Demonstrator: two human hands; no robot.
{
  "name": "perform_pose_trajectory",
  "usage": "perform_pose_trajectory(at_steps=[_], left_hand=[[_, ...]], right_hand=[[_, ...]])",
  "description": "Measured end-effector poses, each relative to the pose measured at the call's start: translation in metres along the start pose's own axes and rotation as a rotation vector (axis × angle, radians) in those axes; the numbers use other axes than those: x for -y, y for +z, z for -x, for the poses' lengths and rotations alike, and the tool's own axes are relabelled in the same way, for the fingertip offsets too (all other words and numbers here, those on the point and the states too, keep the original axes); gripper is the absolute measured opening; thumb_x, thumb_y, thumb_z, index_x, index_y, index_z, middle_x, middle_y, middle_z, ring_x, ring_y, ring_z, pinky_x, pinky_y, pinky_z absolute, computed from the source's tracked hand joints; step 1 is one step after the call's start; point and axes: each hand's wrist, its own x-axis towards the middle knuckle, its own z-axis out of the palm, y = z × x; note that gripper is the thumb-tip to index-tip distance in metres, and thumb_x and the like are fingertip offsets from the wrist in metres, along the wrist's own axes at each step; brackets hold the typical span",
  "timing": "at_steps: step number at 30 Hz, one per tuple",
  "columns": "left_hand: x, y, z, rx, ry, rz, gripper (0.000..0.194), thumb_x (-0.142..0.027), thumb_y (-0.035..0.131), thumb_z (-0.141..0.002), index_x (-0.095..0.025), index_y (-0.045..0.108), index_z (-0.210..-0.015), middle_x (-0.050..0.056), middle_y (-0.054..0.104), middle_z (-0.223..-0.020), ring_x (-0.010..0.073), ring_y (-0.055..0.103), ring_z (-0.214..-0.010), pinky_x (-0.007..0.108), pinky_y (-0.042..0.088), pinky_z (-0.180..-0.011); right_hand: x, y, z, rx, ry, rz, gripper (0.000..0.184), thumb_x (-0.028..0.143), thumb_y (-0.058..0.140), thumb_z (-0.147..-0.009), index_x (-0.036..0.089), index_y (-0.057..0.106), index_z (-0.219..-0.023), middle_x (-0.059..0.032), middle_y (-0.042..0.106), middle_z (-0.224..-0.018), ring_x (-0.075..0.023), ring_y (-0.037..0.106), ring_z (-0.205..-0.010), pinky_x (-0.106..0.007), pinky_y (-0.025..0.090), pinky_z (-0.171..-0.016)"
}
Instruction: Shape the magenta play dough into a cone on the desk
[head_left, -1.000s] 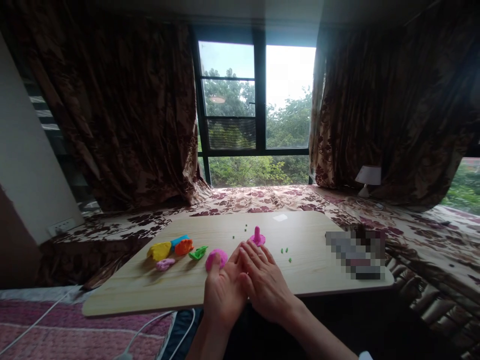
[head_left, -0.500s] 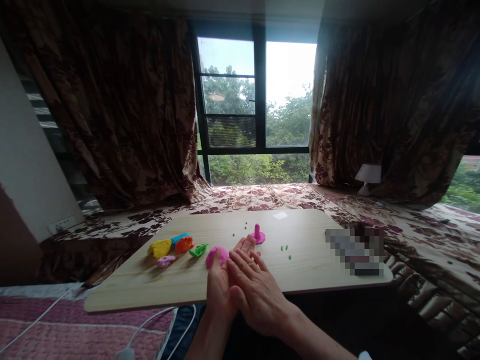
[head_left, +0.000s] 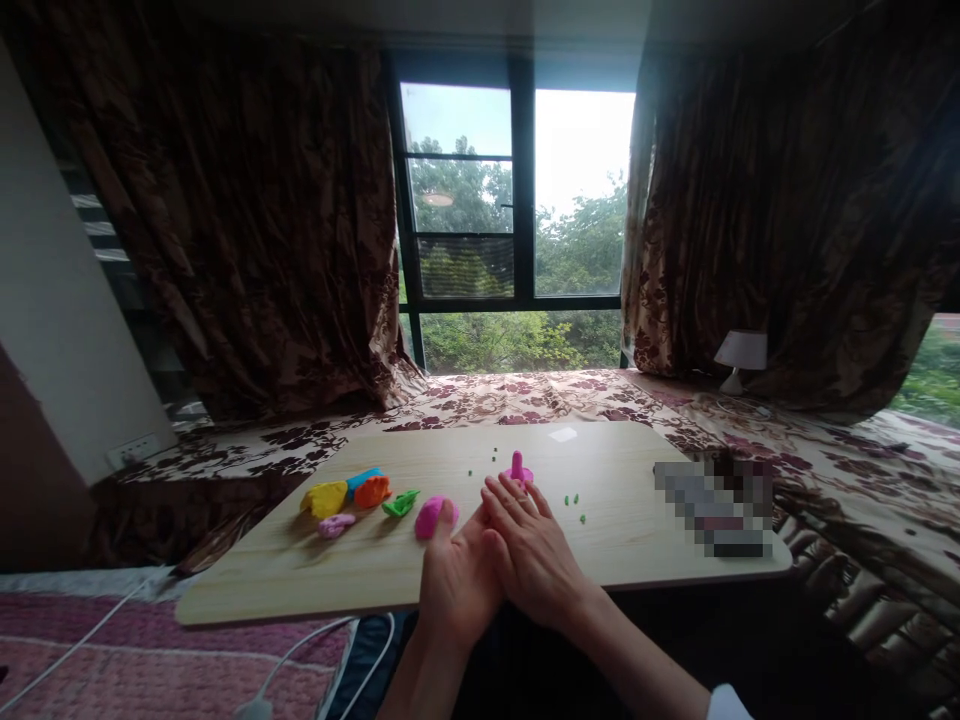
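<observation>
My left hand (head_left: 452,590) lies palm up at the near edge of the wooden board (head_left: 637,545). My right hand (head_left: 534,552) rests flat across it, palm down, fingers stretched out. Whether anything is pressed between the palms is hidden. Just past my left thumb sits a magenta clay lump (head_left: 429,517). A small pink clay peg on a round base (head_left: 517,468) stands beyond my right fingertips. To the left lie a green clay piece (head_left: 400,503), an orange one (head_left: 371,491), a yellow one (head_left: 325,498), a blue one (head_left: 362,476) and a pale pink one (head_left: 334,525).
Tiny green clay bits (head_left: 574,499) dot the board right of the peg. A blurred-out object (head_left: 716,510) lies at the board's right end. A white cable (head_left: 300,655) runs below the near edge. A small white lamp (head_left: 739,355) stands on the patterned sill by the curtains.
My right hand slid back toward me over the left palm, then forward again, its fingertips again near the pink peg. The clay pieces have not moved.
</observation>
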Motion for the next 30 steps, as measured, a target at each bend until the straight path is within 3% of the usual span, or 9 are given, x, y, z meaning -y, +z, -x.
perform_pose_trajectory(at_steps=[6, 11, 16, 22, 27, 30], left_hand=[[-0.003, -0.004, -0.002, -0.002, 0.039, 0.004, 0.065, -0.049, 0.034, -0.088, -0.014, 0.024, -0.141, 0.015, 0.039, -0.141, 0.0259, 0.033, -0.131, 0.045, 0.022, -0.109], [-0.003, -0.002, 0.000, -0.010, 0.004, -0.006, 0.063, -0.047, 0.032, -0.089, -0.010, 0.026, -0.140, 0.018, 0.038, -0.141, 0.0270, 0.033, -0.130, 0.045, 0.022, -0.109], [-0.009, -0.004, 0.000, -0.045, 0.066, -0.007, 0.063, -0.045, 0.035, -0.088, -0.014, 0.022, -0.141, 0.016, 0.038, -0.141, 0.0264, 0.035, -0.130, 0.046, 0.022, -0.108], [-0.002, -0.008, -0.001, -0.055, 0.037, -0.020, 0.059, -0.041, 0.034, -0.090, -0.008, 0.028, -0.139, 0.020, 0.043, -0.137, 0.0263, 0.037, -0.128, 0.045, 0.024, -0.108], [-0.002, -0.011, -0.004, -0.060, 0.085, -0.016, 0.058, -0.043, 0.035, -0.089, -0.017, 0.027, -0.140, 0.013, 0.042, -0.139, 0.0251, 0.037, -0.128, 0.046, 0.023, -0.108], [0.003, -0.012, -0.005, -0.064, 0.070, -0.016, 0.060, -0.045, 0.036, -0.088, -0.014, 0.029, -0.139, 0.015, 0.042, -0.139, 0.0257, 0.037, -0.129, 0.045, 0.023, -0.109]], right_hand=[[0.011, -0.004, 0.005, 0.078, -0.152, -0.046, 0.052, 0.036, 0.036, -0.092, 0.016, 0.027, -0.140, -0.0046, 0.025, -0.147, -0.0201, 0.016, -0.137, -0.040, 0.015, -0.113], [0.005, -0.002, -0.002, 0.067, -0.023, -0.012, 0.047, 0.029, 0.032, -0.093, 0.014, 0.033, -0.137, -0.0074, 0.030, -0.145, -0.0216, 0.020, -0.136, -0.044, 0.015, -0.112], [0.009, -0.003, 0.007, 0.128, -0.125, -0.063, 0.053, 0.037, 0.033, -0.093, 0.016, 0.025, -0.141, -0.0052, 0.024, -0.147, -0.0200, 0.017, -0.137, -0.041, 0.014, -0.113], [0.001, 0.001, 0.001, 0.085, -0.025, -0.044, 0.047, 0.029, 0.033, -0.093, 0.014, 0.032, -0.138, -0.0074, 0.030, -0.145, -0.0212, 0.020, -0.136, -0.043, 0.014, -0.113], [0.007, 0.000, 0.005, 0.128, -0.139, -0.093, 0.052, 0.036, 0.034, -0.093, 0.017, 0.026, -0.140, -0.0045, 0.024, -0.147, -0.0200, 0.017, -0.137, -0.041, 0.014, -0.113], [0.008, 0.000, 0.000, 0.103, -0.082, -0.081, 0.048, 0.032, 0.033, -0.093, 0.018, 0.030, -0.139, -0.0045, 0.028, -0.146, -0.0199, 0.019, -0.136, -0.041, 0.014, -0.113]])
